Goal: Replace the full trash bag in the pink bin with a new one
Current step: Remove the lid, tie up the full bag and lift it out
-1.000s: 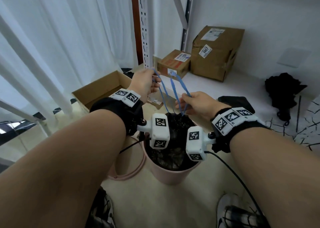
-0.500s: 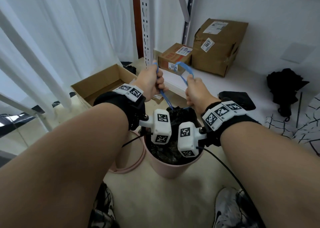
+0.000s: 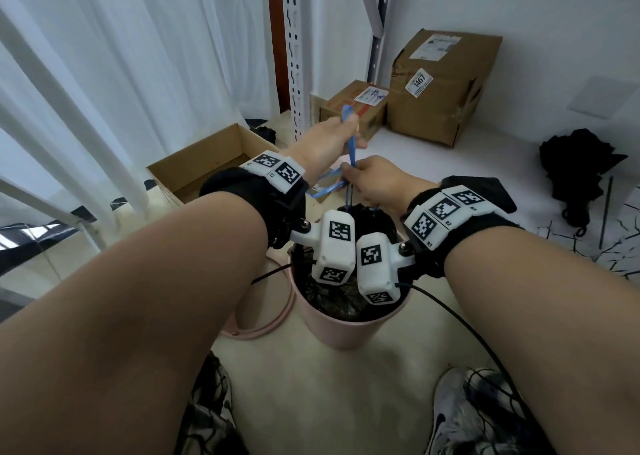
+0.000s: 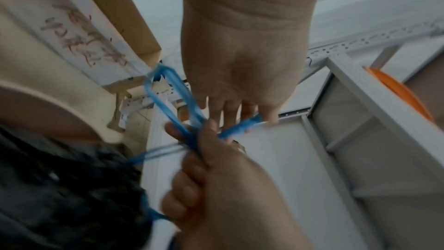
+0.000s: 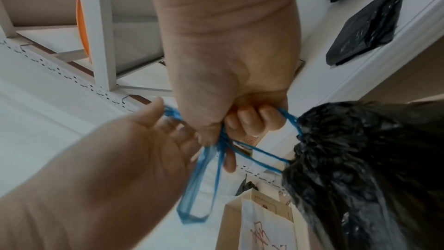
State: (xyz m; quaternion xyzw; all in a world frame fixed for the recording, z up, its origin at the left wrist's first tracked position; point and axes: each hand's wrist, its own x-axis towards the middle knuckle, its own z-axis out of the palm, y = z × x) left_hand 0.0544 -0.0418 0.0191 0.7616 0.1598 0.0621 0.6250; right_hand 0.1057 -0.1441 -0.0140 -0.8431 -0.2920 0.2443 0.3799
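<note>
Currently sitting upright in the pink bin: black trash bag, blue drawstrings rising vertically, both hands, left hand and right hand, gripping them. Cardboard boxes standing behind the bin.

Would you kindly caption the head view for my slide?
Both hands tie the blue plastic drawstring of the black trash bag inside the pink bin.
</note>
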